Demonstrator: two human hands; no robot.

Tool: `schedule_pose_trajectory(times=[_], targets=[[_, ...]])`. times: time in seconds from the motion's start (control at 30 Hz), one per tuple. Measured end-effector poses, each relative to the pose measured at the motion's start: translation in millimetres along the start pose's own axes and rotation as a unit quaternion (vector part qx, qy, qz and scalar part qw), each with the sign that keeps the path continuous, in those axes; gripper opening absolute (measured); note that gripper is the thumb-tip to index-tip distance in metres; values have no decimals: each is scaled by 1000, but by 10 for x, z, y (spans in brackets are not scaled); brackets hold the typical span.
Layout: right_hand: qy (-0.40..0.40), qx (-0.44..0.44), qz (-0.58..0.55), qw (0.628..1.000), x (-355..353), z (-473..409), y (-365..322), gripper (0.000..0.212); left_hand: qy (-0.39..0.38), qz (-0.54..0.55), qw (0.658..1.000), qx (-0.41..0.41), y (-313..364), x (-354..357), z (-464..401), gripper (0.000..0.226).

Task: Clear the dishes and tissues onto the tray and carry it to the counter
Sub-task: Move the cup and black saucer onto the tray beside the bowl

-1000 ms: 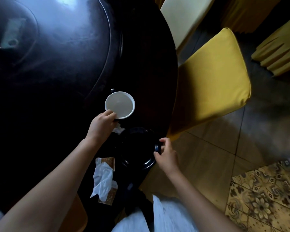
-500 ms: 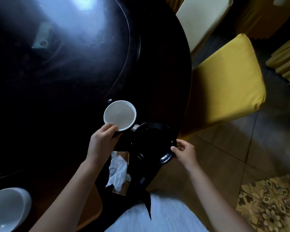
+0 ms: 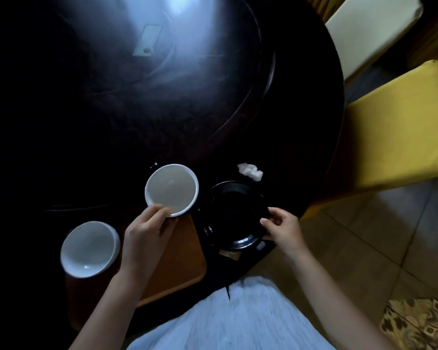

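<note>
The left hand [image 3: 147,229] pinches the near rim of a white bowl [image 3: 172,189], thumb over the inside edge and fingers curled under the outside, so the hand is closed on the bowl rather than spread. The bowl sits at the far end of a brown tray [image 3: 187,261], over its far edge; whether it is lifted clear or resting cannot be told from this angle. The right hand [image 3: 283,229] grips the right edge of a black plate [image 3: 234,215], thumb tip lying on top of the rim and the other fingers tucked beneath it, the hand partly closed around that edge. The plate lies just right of the tray, at the near edge of the dark round table [image 3: 111,147], and it looks to sit on or above further dark ware (too dim to separate). The two hands are well apart, one on each dish, with the bowl and plate almost touching between them.

A second white bowl [image 3: 90,248] stands at the left end of the tray, to the left of the left forearm, untouched. A crumpled white tissue [image 3: 250,171] lies on the table just beyond the plate, free of both hands. A small tan scrap [image 3: 230,255] shows under the plate's near edge. To the right of the table stands a yellow chair [image 3: 395,127], and beyond it a cream one [image 3: 369,29]
</note>
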State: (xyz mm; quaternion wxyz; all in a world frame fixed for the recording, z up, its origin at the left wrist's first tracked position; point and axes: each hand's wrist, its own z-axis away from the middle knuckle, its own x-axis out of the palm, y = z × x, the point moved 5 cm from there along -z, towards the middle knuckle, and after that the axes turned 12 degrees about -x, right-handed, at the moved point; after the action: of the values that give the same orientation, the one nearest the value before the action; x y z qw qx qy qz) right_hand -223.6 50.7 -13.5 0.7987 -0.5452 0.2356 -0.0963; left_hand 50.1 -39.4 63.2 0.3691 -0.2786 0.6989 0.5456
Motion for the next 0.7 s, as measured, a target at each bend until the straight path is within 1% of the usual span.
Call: schedule_pose_trajectory(times=[0.1, 0.2, 0.23, 0.3, 0.4, 0.43, 0.5, 0.57, 0.6, 0.63, 0.7], targets=[[-31, 4, 25, 999, 460, 183, 17, 20, -6, -4, 1000, -14, -239, -176, 173, 15], [-45, 22, 35, 998, 922, 341, 13, 30, -14, -17, 999, -25, -436, -310, 303, 15], [-51, 26, 38, 998, 1055, 380, 19, 30, -16, -20, 999, -28, -498, -347, 340, 16], [-57, 30, 46, 997, 1268, 452, 22, 20, -19, -21, 999, -31, -611, -407, 401, 18], [-47, 29, 57, 997, 1447, 532, 33, 22, -25, -17, 999, -22, -753, -464, 458, 21], [-42, 31, 50, 997, 1486, 557, 48, 21, -27, -14, 999, -18, -788, -479, 472, 21], [-32, 49, 22, 998, 1553, 608, 84, 14, -31, -15, 999, -12, -841, -497, 499, 20], [-25, 66, 8, 997, 1605, 642, 106, 19, -33, -23, 999, -10, -877, -511, 526, 18], [-28, 58, 20, 998, 1625, 648, 84, 23, -35, -23, 999, -12, -888, -515, 534, 17], [-37, 40, 43, 998, 1643, 656, 48, 29, -38, -20, 999, -12, -896, -517, 541, 17], [-69, -19, 113, 991, 1668, 713, -35, 48, -42, -9, 999, -7, -885, -517, 551, 14]])
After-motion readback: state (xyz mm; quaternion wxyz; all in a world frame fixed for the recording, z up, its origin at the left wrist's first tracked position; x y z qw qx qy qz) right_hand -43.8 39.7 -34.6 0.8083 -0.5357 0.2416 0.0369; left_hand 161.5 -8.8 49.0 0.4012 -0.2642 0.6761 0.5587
